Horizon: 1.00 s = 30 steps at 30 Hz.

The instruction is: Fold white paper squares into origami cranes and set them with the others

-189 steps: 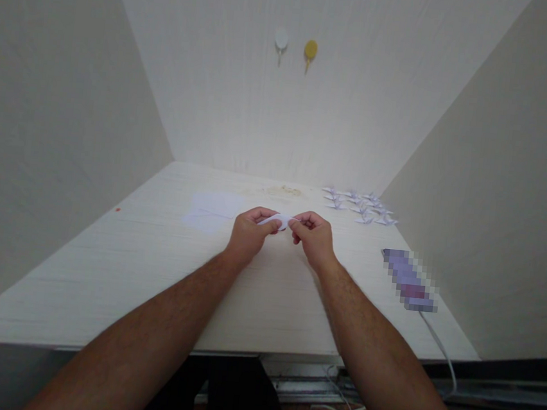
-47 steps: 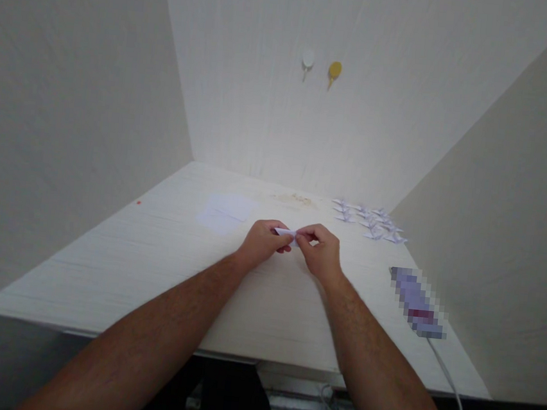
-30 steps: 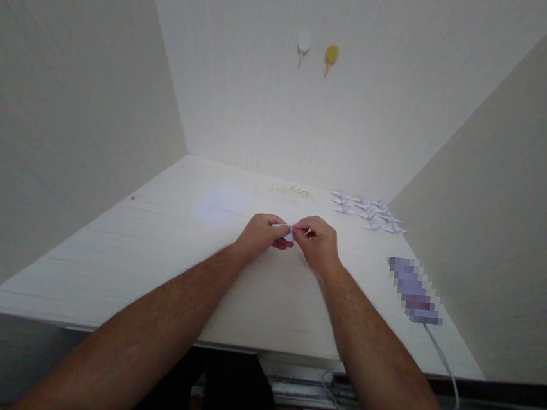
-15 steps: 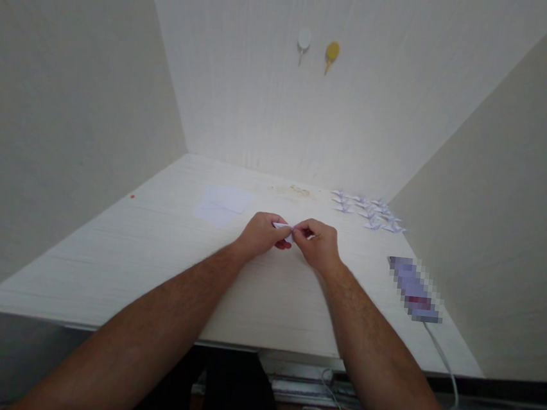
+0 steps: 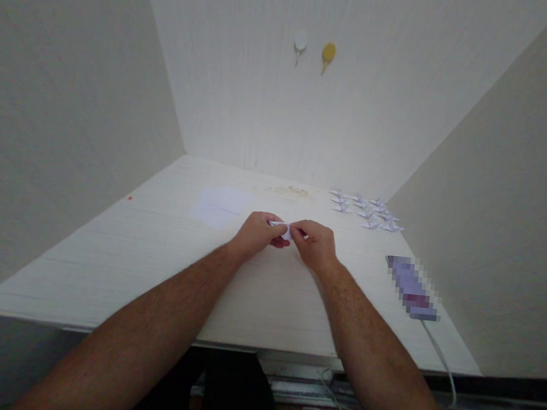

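Observation:
A small folded piece of white paper is pinched between both hands above the middle of the pale wooden desk. My left hand grips its left end with thumb and fingers closed. My right hand pinches its right end, fingers curled. Most of the paper is hidden by the fingertips.
Flat white paper sheets lie behind my left hand. Several small folded paper cranes sit at the back right. A pixelated phone with a white cable lies at the right. Two wall hooks hang on the back panel.
Both hands have stayed together on the paper, with small finger shifts. The view has shifted slightly; the hands sit a little further left.

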Motion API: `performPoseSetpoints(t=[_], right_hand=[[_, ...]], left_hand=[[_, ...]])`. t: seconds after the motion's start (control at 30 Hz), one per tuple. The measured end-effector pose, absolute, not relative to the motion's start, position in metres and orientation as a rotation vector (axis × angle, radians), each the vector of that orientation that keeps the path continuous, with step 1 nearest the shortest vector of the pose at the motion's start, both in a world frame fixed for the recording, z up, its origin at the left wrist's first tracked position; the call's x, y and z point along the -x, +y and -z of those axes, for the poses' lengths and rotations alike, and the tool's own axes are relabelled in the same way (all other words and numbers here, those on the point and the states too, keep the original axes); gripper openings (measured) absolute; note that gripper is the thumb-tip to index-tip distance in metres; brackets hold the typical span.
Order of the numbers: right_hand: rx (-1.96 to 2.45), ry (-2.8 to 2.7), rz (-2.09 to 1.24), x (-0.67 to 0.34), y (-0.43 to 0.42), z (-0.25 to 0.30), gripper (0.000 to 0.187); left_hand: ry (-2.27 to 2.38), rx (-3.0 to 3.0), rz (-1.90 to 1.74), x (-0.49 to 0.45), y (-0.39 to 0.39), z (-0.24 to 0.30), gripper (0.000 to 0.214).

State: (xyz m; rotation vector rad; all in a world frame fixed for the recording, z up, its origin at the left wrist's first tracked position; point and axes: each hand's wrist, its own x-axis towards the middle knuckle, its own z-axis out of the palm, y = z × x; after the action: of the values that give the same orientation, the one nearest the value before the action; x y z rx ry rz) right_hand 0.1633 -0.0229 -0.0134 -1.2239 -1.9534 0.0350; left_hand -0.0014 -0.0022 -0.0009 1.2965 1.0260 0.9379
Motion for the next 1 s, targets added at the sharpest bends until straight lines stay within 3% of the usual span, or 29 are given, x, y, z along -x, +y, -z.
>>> performPoseSetpoints(t=[1.0], right_hand=[[0.966,-2.047,-0.083,-0.1685,-0.0194,0.0145,0.02]], left_hand=[[0.948,-1.082,-0.994,0.0018,-0.0044,-0.0012,0.015]])
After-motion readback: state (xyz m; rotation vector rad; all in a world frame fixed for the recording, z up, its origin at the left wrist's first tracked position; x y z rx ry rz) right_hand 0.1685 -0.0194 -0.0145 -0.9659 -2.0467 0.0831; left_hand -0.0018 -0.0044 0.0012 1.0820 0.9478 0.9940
